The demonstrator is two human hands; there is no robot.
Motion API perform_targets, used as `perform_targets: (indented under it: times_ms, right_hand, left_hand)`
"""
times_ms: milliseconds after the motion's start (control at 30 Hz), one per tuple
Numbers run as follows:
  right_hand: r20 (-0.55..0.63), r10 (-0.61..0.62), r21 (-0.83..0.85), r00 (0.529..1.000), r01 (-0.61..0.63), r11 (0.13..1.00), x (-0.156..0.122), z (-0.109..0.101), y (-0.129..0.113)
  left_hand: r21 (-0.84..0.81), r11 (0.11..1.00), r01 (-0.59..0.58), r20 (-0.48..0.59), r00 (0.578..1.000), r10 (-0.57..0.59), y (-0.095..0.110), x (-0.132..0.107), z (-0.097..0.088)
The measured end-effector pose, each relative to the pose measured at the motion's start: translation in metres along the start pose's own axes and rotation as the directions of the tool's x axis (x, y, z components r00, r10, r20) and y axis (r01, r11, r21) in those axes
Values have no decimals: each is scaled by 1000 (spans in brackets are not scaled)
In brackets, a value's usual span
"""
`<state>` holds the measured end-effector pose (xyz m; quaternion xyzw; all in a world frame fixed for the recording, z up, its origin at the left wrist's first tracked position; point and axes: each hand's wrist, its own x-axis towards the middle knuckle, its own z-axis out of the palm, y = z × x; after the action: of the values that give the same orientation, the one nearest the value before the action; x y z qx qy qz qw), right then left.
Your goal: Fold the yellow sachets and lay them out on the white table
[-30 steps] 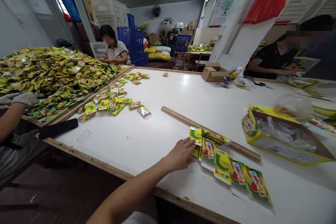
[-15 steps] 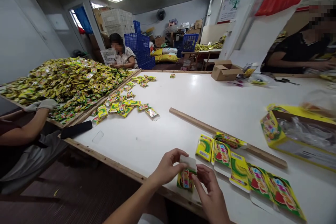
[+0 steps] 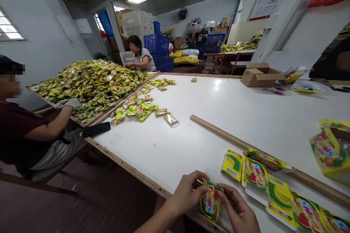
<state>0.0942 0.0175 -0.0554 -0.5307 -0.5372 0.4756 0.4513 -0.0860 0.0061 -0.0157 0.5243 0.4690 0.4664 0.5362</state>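
Left hand [image 3: 188,193], right hand [image 3: 238,206] — both gripping printed box [image 3: 210,203] — near table edge [image 3: 136,172].

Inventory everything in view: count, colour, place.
Held box: one, yellow-green, near edge
Row boxes: several, yellow-green, near right
Loose boxes: many, yellow-green, table left
Pile: one, yellow-green, left
Stick: one, brown, on table
Display box: one, yellow, right edge
Table: one, white, centre
Phone: one, black, table corner
Carton: one, brown, far edge
Crates: several, blue, back
Workers: two clear, dark/striped tops, left
Left hand, right hand: two, bare, on held box
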Motion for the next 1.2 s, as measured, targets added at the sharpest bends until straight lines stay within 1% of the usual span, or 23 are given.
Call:
perform_targets:
  times_ms: [67,133,233,300,367,433,467,533,667,833,967,1100,1200]
  right_hand:
    - [21,-12,-30,1000,12,999,2,1,-2]
    - [12,-39,-38,999,39,999,3,5,-5]
    - [-90,-88,25,992,90,996,2,13,-12]
    - [-120,-119,64,986,127,990,0,16,-17]
    - [-72,-159,34,985,162,986,-3,17,-20]
    - [-8,-189,-31,982,189,982,-6,15,-23]
    - [2,-197,-56,980,197,979,-7,14,-25]
    - [-23,-194,-79,981,192,978,-10,14,-27]
    - [-90,-139,-86,986,132,988,-11,17,-32]
    - [-102,-71,-74,992,63,995,-5,19,-36]
    - [-95,-78,-63,992,73,995,-4,19,-38]
    - [-53,-87,28,995,89,996,-11,21,-34]
    - [-40,-105,60,994,107,992,-14,21,-31]
  left_hand:
    - [21,1000,8,-5,1000,-8,0,2,-1]
    - [10,1000,-21,-12,1000,21,1,2,0]
    - [-54,994,-96,-31,995,94,3,1,2]
    - [-87,989,-123,-45,992,120,5,0,4]
    - [-37,990,-138,-53,989,136,9,-1,5]
    - [69,987,-145,-63,987,149,11,-2,6]
    - [110,984,-143,-74,986,152,12,-1,6]
    - [139,980,-139,-96,983,153,11,-1,6]
    - [110,988,-110,-129,984,124,9,2,6]
    - [48,997,-54,-160,985,62,10,9,8]
    - [-14,999,-46,-155,987,43,6,9,6]
    - [-135,991,-15,-87,996,3,-3,3,0]
    - [-180,983,-23,-81,997,9,-6,2,-2]
